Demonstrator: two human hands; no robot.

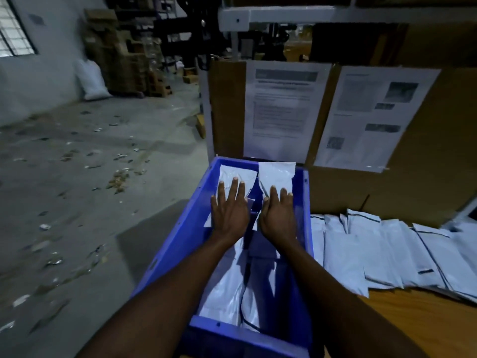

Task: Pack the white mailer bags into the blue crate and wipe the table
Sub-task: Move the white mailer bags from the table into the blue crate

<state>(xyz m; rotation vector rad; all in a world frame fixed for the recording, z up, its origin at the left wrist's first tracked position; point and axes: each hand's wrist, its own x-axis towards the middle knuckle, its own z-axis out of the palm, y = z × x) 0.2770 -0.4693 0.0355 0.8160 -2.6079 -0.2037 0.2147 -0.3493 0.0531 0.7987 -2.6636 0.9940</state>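
L hand (228,215), R hand (277,218) flat on mailers (277,174), crate (307,210).

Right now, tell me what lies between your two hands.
In the head view, a narrow gap of blue crate lies between the left hand and right hand, each pressing flat on bags.

Left hand (229,215): is going bare; only its back is showing, broad, with tendon ridges running faintly toward the knuckles.
Right hand (277,215): is going bare too, its back showing the same faint ridges.
Fingers (234,188): are looking long and slim, each one ending in a short, trimmed nail that is catching the dim light.
Left forearm (167,293): is showing uncovered along all of its visible length, widening toward the lower edge of the view.
Right forearm (335,293): is likewise showing uncovered, sitting in deeper shadow.
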